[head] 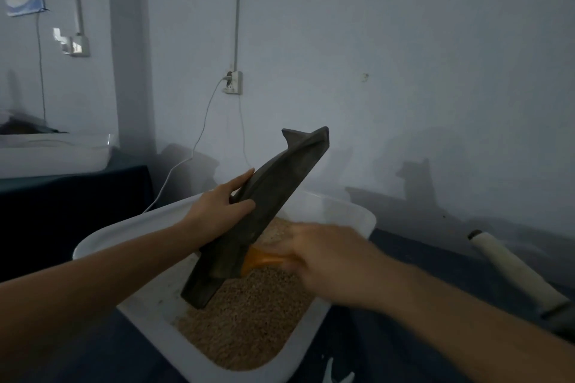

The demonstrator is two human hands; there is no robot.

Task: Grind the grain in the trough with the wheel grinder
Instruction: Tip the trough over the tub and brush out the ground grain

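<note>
Grain [249,317], tan and loose, is lying in the white plastic tub [102,242] below both hands, while the left hand [217,211] is gripping the dark boat-shaped stone trough [267,205], tilted steeply over it. The right hand [323,255], blurred, is clutching an orange plastic scoop [261,260] just beside the trough's lower end. Spilling is the likely risk, since a hurried scoop could scatter grain past the tilted trough, or the one-handed hold could slip.

Two bare forearms, no sleeves, watch or rings visible. Left hand [217,208] sharp, mid-frame; right hand [329,261] motion-blurred, lower right of centre. No gloves.
</note>
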